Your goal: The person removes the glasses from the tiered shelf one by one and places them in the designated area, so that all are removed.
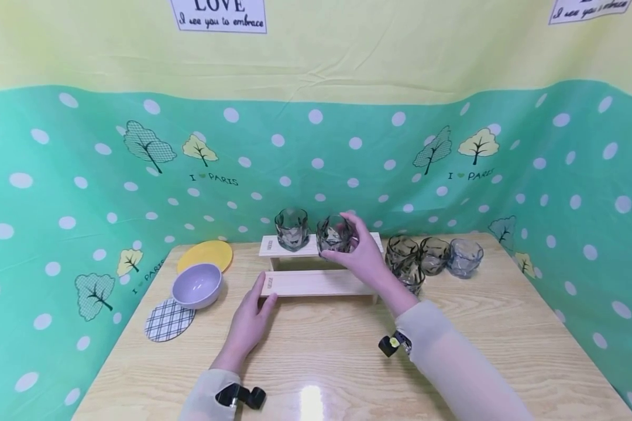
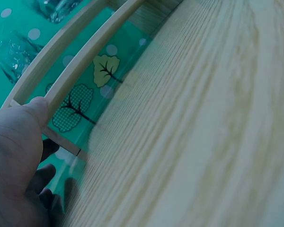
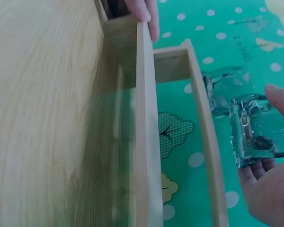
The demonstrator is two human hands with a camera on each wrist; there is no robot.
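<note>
One table (image 1: 321, 339) carries everything, and toward its far edge stands the rack (image 1: 316, 284), two steps of pale wood whose stillness matters most, I would judge. The left hand (image 1: 248, 324) grips the left end of the lower step, thumb against the front and fingers bent round the end; a light, even hold should do, since a pull or lift could jolt what stands above.

The right hand (image 1: 366, 257) pinches a glass (image 1: 333, 235) by its sides, thumb on one side and fingers on the other, over the upper step near its middle. Whether its base touches the wood I cannot tell. To seat it well, keep it level, bring the base down flat and wholly inside the edges, and loosen the fingers only once the wood bears the weight. Leave a gap to the standing glass (image 1: 292, 229) just left of it, as faceted walls may knock. Four more glasses (image 1: 434, 256) crowd together right of the rack, so the right hand should withdraw clear of them.
</note>
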